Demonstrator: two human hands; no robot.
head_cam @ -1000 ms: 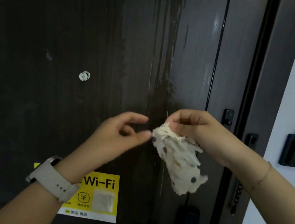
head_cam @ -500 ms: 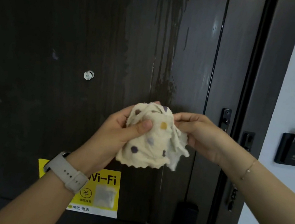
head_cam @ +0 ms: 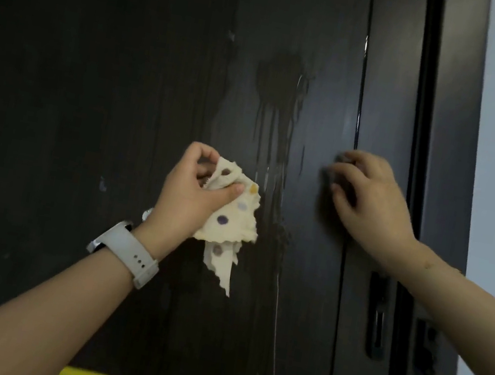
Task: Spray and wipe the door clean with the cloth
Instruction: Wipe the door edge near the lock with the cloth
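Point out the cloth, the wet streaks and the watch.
cloth [head_cam: 236, 215]: head view, on its dotted middle.
wet streaks [head_cam: 277, 116]: head view, on the dark runs.
watch [head_cam: 128, 254]: head view, on the white strap.

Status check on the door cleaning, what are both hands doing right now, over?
Left hand grips spotted cloth beside wet streaks. Right hand rests on door, fingers bent, holding nothing visible. Nothing in the way.

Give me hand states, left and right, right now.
Left hand: closed on the cloth, bunched, held at the door.
Right hand: empty, fingers loosely bent, fingertips at the door near its edge.
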